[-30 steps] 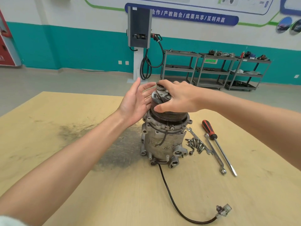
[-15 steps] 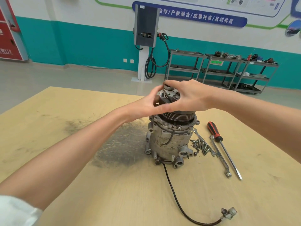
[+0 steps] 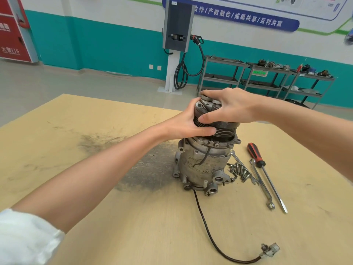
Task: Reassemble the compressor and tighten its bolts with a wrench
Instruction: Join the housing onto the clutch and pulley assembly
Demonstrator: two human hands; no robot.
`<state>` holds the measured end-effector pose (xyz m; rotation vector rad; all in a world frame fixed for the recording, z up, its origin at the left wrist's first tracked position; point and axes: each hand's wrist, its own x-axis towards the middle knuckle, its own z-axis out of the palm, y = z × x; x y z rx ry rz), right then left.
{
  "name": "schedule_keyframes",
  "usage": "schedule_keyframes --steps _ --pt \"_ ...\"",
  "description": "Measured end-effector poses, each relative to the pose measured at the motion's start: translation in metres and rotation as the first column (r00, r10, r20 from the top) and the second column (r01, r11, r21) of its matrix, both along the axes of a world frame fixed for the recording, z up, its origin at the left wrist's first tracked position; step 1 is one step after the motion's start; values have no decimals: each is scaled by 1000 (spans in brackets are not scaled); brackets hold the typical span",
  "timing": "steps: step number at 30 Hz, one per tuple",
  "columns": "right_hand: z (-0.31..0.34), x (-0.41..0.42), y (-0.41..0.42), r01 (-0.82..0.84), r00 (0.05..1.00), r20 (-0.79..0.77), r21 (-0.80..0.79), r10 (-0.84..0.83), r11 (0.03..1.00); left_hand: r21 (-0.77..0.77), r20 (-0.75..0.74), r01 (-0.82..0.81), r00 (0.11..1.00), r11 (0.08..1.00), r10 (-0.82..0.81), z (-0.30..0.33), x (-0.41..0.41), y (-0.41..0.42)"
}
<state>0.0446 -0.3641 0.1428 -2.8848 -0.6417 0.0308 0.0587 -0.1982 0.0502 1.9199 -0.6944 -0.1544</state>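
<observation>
Nearest, one connector (image 3: 270, 250) ends the black cable trailing across the tabletop (image 3: 133, 217). Beside the upright compressor (image 3: 204, 163), apparently kept within reach for tightening, lie two wrenches (image 3: 261, 185), one screwdriver (image 3: 267, 175) and roughly eight bolts (image 3: 239, 171). Above, the left hand (image 3: 188, 124) and right hand (image 3: 233, 108) both grip the pulley (image 3: 225, 129), likely seating it squarely.

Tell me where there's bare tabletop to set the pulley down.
Free: left of the compressor, past the dark smudge; also the near edge left of the cable. Crowded: right side, with bolts, wrenches and screwdriver.
</observation>
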Motion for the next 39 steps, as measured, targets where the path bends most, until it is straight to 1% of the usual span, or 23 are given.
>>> schedule_keyframes --steps 3,5,8,10,12,14,17,20,24,26,29,32,36,39 --pt "-2 -4 4 18 1000 22 10 -18 1000 -74 2 -28 1000 997 28 -3 1 -2" --pt "-6 -9 5 19 998 59 7 -19 1000 -78 8 -41 999 996 42 -4 -1 -2" --pt "-12 -15 6 -3 986 164 -15 6 1000 -77 25 -71 997 995 73 -4 -4 -2" --pt "-14 -16 8 5 986 167 -25 -1 1000 -83 24 -75 997 994 78 -3 -6 -3" --pt "-13 -15 9 42 993 117 -66 -34 997 -91 25 -81 996 993 83 -2 -7 -3" --pt "-7 -12 7 57 998 14 -128 -55 990 -93 26 -95 995 991 98 1 -9 -3" --pt "8 -8 2 -23 990 -139 -189 -4 982 -115 19 -108 994 987 111 1 -9 -4" --pt "12 -6 -5 -99 981 -180 -168 68 981 -159 28 -135 990 978 141 1 -9 -7" --pt "3 -4 -13 -135 985 -113 -58 127 989 -220 2 -161 986 962 166 2 -11 -13" --pt "-4 -4 -16 -128 992 -22 -29 127 991 -247 5 -160 986 956 166 1 -11 -16" --pt "-13 -7 -15 -90 985 142 -32 94 995 -274 35 -168 982 947 185 -2 -10 -20" --pt "-14 -10 -15 -77 977 201 -7 77 997 -280 77 -183 974 942 212 -1 -10 -23" --pt "-16 -12 -15 -92 946 308 -48 102 995 -284 107 -168 973 944 205 -1 -7 -23" --pt "-14 -14 -16 -92 934 344 -26 96 995 -270 138 -173 967 947 216 2 -8 -24"
